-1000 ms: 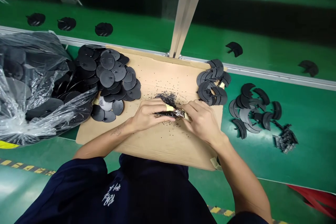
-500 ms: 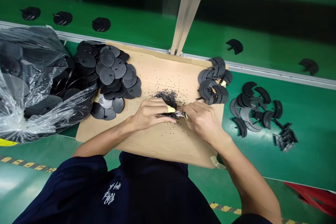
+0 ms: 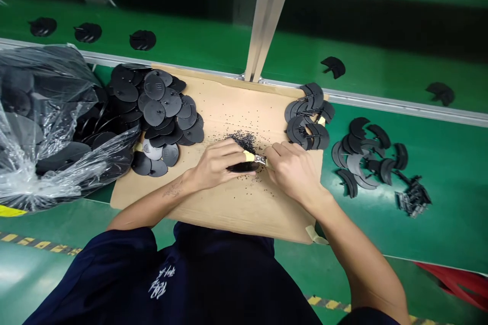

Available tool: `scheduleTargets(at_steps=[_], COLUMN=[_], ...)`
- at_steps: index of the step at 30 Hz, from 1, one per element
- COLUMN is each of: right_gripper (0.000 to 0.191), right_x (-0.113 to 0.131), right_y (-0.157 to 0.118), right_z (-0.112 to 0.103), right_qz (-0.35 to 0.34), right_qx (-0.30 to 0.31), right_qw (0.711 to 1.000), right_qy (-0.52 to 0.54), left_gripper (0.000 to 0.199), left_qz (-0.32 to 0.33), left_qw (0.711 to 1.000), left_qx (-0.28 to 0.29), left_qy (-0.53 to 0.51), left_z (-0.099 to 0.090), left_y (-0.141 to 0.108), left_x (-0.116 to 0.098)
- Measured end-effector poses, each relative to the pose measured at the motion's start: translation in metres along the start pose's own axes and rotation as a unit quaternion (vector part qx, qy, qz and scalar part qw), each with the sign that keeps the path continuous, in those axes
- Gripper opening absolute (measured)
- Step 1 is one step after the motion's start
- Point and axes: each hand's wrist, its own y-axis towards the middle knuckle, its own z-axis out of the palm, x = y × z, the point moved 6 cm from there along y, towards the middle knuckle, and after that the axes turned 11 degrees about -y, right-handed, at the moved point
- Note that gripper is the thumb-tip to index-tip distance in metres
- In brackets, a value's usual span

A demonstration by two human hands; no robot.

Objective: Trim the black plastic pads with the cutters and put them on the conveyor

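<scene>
Two bare hands are met over the middle of the cardboard sheet (image 3: 229, 208). The left hand (image 3: 215, 165) is closed around a black disc (image 3: 243, 166), which is held flat and low just above the cardboard; a yellow finger cot (image 3: 248, 156) is worn on one finger. The right hand (image 3: 295, 170) is clenched on a small metal cutter (image 3: 261, 160), whose tip is set against the disc's right edge. Whether the cutter's blades are shut cannot be told. A small heap of black trimmings (image 3: 244, 139) is seen just behind the hands, with loose crumbs scattered around it. A pile of round black discs (image 3: 160, 106) is spread over the cardboard's far left corner, spilling from a clear plastic bag (image 3: 41, 122) at the left. A stack of trimmed crescent pieces (image 3: 308, 117) is lying at the cardboard's far right corner. More crescent pieces (image 3: 366, 155) are laid on the green table (image 3: 438, 213) to the right, with a cluster of black offcuts (image 3: 414, 197) beside them. A metal rail (image 3: 400, 106) is run along the table's far edge.
</scene>
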Motion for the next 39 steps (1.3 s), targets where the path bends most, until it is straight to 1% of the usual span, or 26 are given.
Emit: scheduleTargets(at_steps=[3, 5, 6, 8, 10, 11, 12, 13, 14, 16, 18, 19, 21, 23, 24, 26, 27, 28, 30, 31, 34, 39], right_gripper=[0.019, 0.014, 0.011, 0.013, 0.020, 0.019, 0.016, 0.012, 0.011, 0.014, 0.021, 0.023, 0.026, 0.027, 0.026, 0.019, 0.016, 0.018, 0.024, 0.021, 0.012, 0.014], right_x=[-0.002, -0.008, -0.012, -0.016, -0.015, -0.013, -0.010, -0.006, -0.003, 0.003, 0.008, 0.010, 0.015, 0.020, 0.021, 0.017, 0.012, 0.006, -0.008, -0.014, -0.021, -0.011], right_y=[0.000, -0.002, -0.004, -0.006, -0.008, -0.008, -0.007, -0.007, -0.006, -0.006, -0.006, -0.006, -0.006, -0.006, -0.007, -0.009, -0.010, -0.012, -0.015, -0.016, -0.016, -0.009], right_z=[-0.007, -0.008, -0.007, -0.002, 0.006, 0.010, 0.012, 0.013, 0.012, 0.006, -0.001, -0.004, -0.009, -0.012, -0.013, -0.015, -0.016, -0.016, -0.015, -0.014, -0.007, 0.000], right_qz=[-0.006, 0.017, 0.034, 0.069, 0.095, 0.099, 0.096, 0.088, 0.075, 0.043, 0.014, 0.000, -0.025, -0.040, -0.043, -0.029, -0.012, 0.010, 0.045, 0.052, 0.035, 0.002], right_qx=[0.010, 0.016, 0.014, 0.000, -0.025, -0.037, -0.048, -0.062, -0.075, -0.091, -0.095, -0.093, -0.091, -0.096, -0.098, -0.100, -0.099, -0.095, -0.080, -0.071, -0.046, -0.055], right_qw=[1.000, 0.998, 0.994, 0.975, 0.943, 0.929, 0.923, 0.926, 0.937, 0.971, 0.991, 0.994, 0.996, 0.995, 0.994, 0.993, 0.992, 0.990, 0.990, 0.992, 0.997, 0.997], right_qy=[0.009, 0.058, 0.100, 0.210, 0.319, 0.355, 0.370, 0.363, 0.332, 0.218, 0.094, 0.050, 0.001, -0.010, 0.000, 0.048, 0.077, 0.100, 0.108, 0.093, 0.043, 0.045], left_gripper=[0.016, 0.015, 0.015, 0.018, 0.019, 0.018, 0.018, 0.017, 0.016, 0.015, 0.012, 0.011, 0.015, 0.024, 0.027, 0.030, 0.029, 0.028, 0.025, 0.025, 0.025, 0.019], left_qz=[0.011, 0.005, -0.003, -0.036, -0.080, -0.097, -0.106, -0.106, -0.099, -0.076, -0.050, -0.038, -0.026, -0.031, -0.037, -0.050, -0.059, -0.073, -0.112, -0.131, -0.162, -0.147], left_qw=[0.998, 0.998, 0.998, 0.997, 0.989, 0.984, 0.980, 0.980, 0.982, 0.992, 0.999, 0.999, 0.993, 0.986, 0.984, 0.987, 0.991, 0.994, 0.994, 0.990, 0.978, 0.975], left_qx=[-0.006, -0.019, -0.031, -0.062, -0.093, -0.099, -0.099, -0.093, -0.083, -0.053, -0.016, 0.005, 0.047, 0.083, 0.093, 0.084, 0.068, 0.050, 0.019, 0.010, 0.001, -0.007], left_qy=[0.055, 0.061, 0.049, -0.006, -0.081, -0.114, -0.135, -0.142, -0.134, -0.080, -0.003, 0.035, 0.101, 0.142, 0.149, 0.127, 0.100, 0.067, -0.010, -0.047, -0.130, -0.166], left_z=[0.002, 0.000, -0.001, -0.004, -0.005, -0.005, -0.004, -0.003, -0.004, -0.005, -0.005, -0.004, 0.000, 0.006, 0.008, 0.008, 0.006, 0.003, -0.001, -0.002, -0.001, 0.003], left_y=[-0.003, -0.004, -0.004, -0.004, -0.004, -0.003, -0.003, -0.002, -0.001, 0.000, 0.001, 0.000, -0.002, -0.004, -0.006, -0.007, -0.008, -0.008, -0.008, -0.008, -0.007, -0.005], left_x=[0.003, 0.005, 0.007, 0.010, 0.014, 0.015, 0.016, 0.016, 0.016, 0.014, 0.013, 0.012, 0.012, 0.013, 0.014, 0.017, 0.019, 0.021, 0.026, 0.028, 0.029, 0.020])
